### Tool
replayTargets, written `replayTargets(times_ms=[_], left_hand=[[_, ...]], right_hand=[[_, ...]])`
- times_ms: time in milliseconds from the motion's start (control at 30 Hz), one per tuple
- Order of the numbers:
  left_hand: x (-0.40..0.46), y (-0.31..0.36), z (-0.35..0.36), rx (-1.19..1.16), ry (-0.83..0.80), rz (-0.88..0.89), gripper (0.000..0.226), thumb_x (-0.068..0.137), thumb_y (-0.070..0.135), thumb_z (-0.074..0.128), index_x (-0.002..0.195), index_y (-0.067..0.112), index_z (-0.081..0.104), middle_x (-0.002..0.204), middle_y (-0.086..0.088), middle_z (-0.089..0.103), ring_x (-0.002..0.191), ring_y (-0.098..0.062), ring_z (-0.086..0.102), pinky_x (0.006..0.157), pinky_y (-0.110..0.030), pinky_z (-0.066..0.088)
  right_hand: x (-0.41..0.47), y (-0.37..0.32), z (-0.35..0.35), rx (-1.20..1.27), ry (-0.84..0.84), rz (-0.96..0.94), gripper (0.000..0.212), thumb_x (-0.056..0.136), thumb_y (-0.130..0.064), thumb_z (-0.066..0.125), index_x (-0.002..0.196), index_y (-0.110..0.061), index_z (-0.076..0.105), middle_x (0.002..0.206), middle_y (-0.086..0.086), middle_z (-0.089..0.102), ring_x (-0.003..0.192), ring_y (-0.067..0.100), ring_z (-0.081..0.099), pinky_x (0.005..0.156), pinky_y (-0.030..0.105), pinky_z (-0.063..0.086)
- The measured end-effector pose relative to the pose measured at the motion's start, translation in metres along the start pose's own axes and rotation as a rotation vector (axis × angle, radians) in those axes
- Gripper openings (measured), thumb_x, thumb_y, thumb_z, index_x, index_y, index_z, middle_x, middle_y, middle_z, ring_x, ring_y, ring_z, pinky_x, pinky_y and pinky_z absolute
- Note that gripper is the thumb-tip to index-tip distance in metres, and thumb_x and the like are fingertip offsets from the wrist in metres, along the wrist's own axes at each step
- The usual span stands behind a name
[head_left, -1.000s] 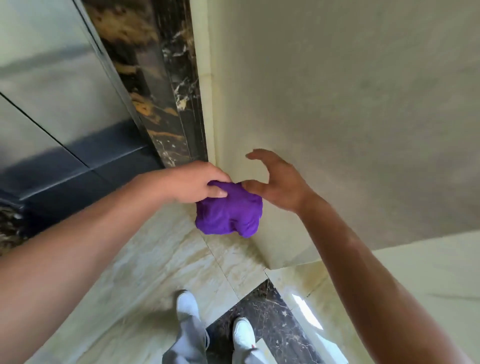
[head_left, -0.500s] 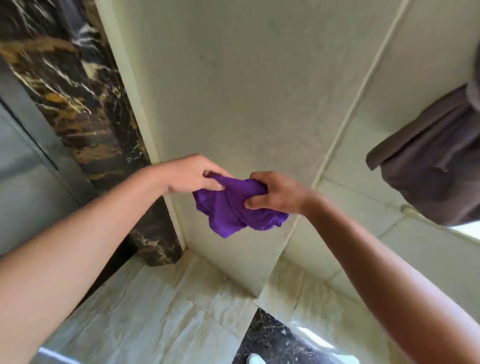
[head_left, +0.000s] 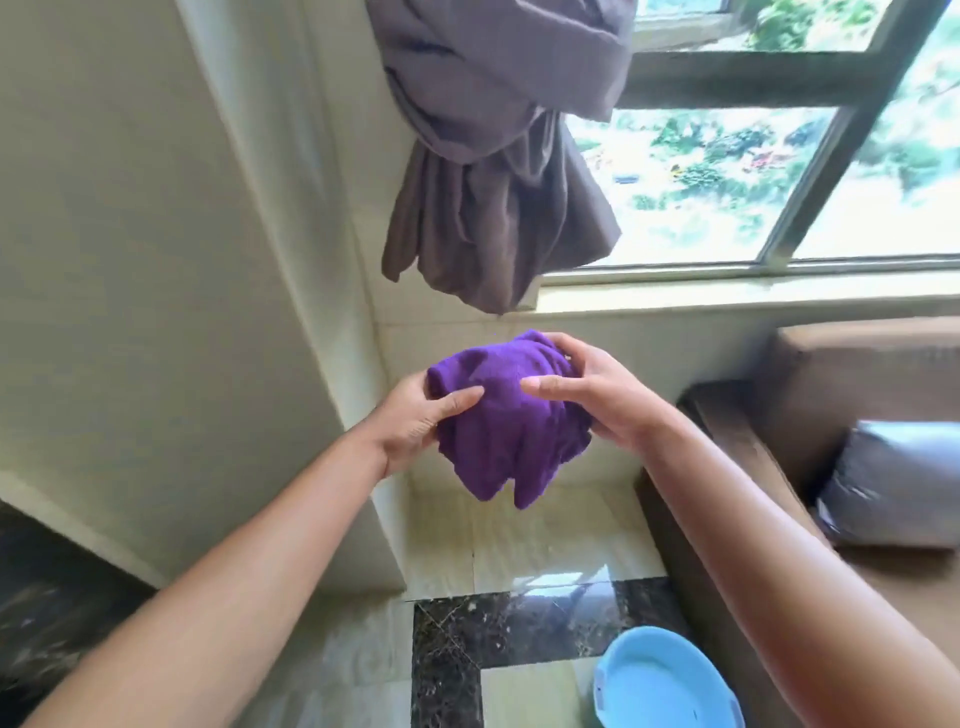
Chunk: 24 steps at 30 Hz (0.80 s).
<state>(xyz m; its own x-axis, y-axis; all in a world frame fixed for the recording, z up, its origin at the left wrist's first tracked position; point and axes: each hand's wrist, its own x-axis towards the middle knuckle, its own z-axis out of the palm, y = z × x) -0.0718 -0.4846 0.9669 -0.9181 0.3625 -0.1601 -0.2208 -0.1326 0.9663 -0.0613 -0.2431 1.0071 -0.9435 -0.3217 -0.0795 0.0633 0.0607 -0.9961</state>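
A purple cloth (head_left: 506, 421) is held bunched into a loose ball in mid-air, in front of the lower wall (head_left: 130, 260) and just below the window sill (head_left: 727, 299). It is gripped on its left side by the left hand (head_left: 410, 421), whose thumb is laid across the front of the fabric while the other fingers are hidden behind it. Its right side is clasped by the right hand (head_left: 597, 389), with the thumb pressed on the front and the fingers curled over the top edge. Two folds of the cloth are left hanging free beneath the hands (nothing below is touched by them). A brown curtain (head_left: 493, 182), tied into a knot, is seen hanging above the cloth beside the window (head_left: 727, 171). A brown sofa (head_left: 857, 364) with a grey cushion (head_left: 893, 483) on it is set against the wall at the right. A pale blue basin (head_left: 665, 680) is placed on the tiled floor (head_left: 519, 535) near the sofa, well below the cloth.
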Motion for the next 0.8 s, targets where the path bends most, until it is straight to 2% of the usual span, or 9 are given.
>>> replayTargets(times_ms=[67, 133, 267, 367, 500, 567, 667, 733, 800], left_hand=[[0.018, -0.005, 0.034, 0.024, 0.01, 0.014, 0.037, 0.08, 0.025, 0.077, 0.114, 0.01, 0.071, 0.108, -0.01, 0.076, 0.097, -0.019, 0.073, 0.072, -0.028, 0.059], [0.037, -0.021, 0.078, 0.052, -0.005, -0.004, 0.026, 0.081, 0.023, 0.073, 0.103, 0.01, 0.073, 0.094, -0.004, 0.078, 0.082, -0.014, 0.072, 0.066, -0.023, 0.056], [0.066, -0.079, 0.171, 0.103, -0.064, -0.09, 0.015, 0.092, 0.007, 0.065, 0.106, 0.005, 0.07, 0.087, -0.003, 0.077, 0.074, -0.012, 0.071, 0.065, -0.024, 0.057], [0.085, -0.131, 0.234, 0.142, -0.082, -0.14, 0.019, 0.094, 0.007, 0.064, 0.112, 0.002, 0.069, 0.086, -0.001, 0.076, 0.073, -0.01, 0.067, 0.066, -0.023, 0.055], [0.117, -0.188, 0.276, 0.238, -0.153, -0.229, 0.027, 0.095, 0.011, 0.063, 0.118, -0.004, 0.065, 0.102, -0.014, 0.071, 0.091, -0.02, 0.062, 0.079, -0.031, 0.052], [0.139, -0.222, 0.292, 0.256, -0.214, -0.295, 0.027, 0.096, 0.012, 0.063, 0.118, -0.003, 0.066, 0.107, -0.015, 0.071, 0.093, -0.019, 0.064, 0.086, -0.034, 0.052], [0.173, -0.267, 0.305, 0.278, -0.288, -0.358, 0.025, 0.095, 0.015, 0.063, 0.117, 0.003, 0.069, 0.101, -0.006, 0.076, 0.091, -0.014, 0.067, 0.077, -0.023, 0.055], [0.184, -0.286, 0.308, 0.324, -0.318, -0.367, 0.022, 0.096, 0.016, 0.063, 0.115, 0.008, 0.071, 0.103, -0.005, 0.076, 0.093, -0.013, 0.067, 0.079, -0.021, 0.054], [0.205, -0.313, 0.314, 0.365, -0.393, -0.385, 0.021, 0.096, 0.018, 0.063, 0.114, 0.011, 0.072, 0.108, -0.008, 0.076, 0.098, -0.014, 0.066, 0.089, -0.027, 0.053]], right_hand=[[-0.032, 0.013, -0.041, -0.142, 0.046, 0.055, 0.068, 0.077, -0.012, 0.086, 0.139, -0.016, 0.057, 0.129, 0.005, 0.07, 0.12, 0.02, 0.067, 0.102, 0.036, 0.052], [-0.07, 0.032, -0.085, -0.228, 0.131, 0.096, 0.064, 0.079, -0.009, 0.085, 0.137, -0.018, 0.059, 0.125, -0.002, 0.072, 0.117, 0.013, 0.068, 0.103, 0.028, 0.052], [-0.143, 0.083, -0.156, -0.308, 0.342, 0.139, 0.069, 0.084, -0.001, 0.077, 0.145, -0.023, 0.052, 0.121, -0.001, 0.072, 0.106, 0.007, 0.067, 0.101, 0.022, 0.051], [-0.181, 0.125, -0.201, -0.371, 0.356, 0.189, 0.066, 0.091, -0.002, 0.069, 0.148, -0.027, 0.048, 0.119, -0.003, 0.071, 0.106, 0.002, 0.065, 0.103, 0.017, 0.047], [-0.206, 0.186, -0.251, -0.557, 0.363, 0.336, 0.018, 0.096, -0.027, 0.068, 0.11, -0.019, 0.073, 0.102, -0.003, 0.076, 0.096, 0.015, 0.068, 0.09, 0.032, 0.051], [-0.214, 0.22, -0.275, -0.561, 0.389, 0.453, 0.02, 0.096, -0.039, 0.066, 0.093, -0.021, 0.073, 0.091, -0.002, 0.075, 0.085, 0.015, 0.066, 0.081, 0.034, 0.05], [-0.214, 0.264, -0.305, -0.531, 0.397, 0.593, 0.032, 0.094, -0.046, 0.066, 0.072, -0.022, 0.065, 0.076, -0.003, 0.067, 0.073, 0.014, 0.06, 0.071, 0.034, 0.044], [-0.217, 0.285, -0.311, -0.538, 0.373, 0.609, 0.039, 0.094, -0.044, 0.067, 0.069, -0.015, 0.062, 0.085, 0.005, 0.067, 0.085, 0.019, 0.063, 0.077, 0.036, 0.046], [-0.219, 0.316, -0.32, -0.521, 0.41, 0.663, 0.034, 0.094, -0.041, 0.068, 0.076, -0.013, 0.065, 0.136, 0.014, 0.06, 0.134, 0.03, 0.05, 0.106, 0.037, 0.04]])
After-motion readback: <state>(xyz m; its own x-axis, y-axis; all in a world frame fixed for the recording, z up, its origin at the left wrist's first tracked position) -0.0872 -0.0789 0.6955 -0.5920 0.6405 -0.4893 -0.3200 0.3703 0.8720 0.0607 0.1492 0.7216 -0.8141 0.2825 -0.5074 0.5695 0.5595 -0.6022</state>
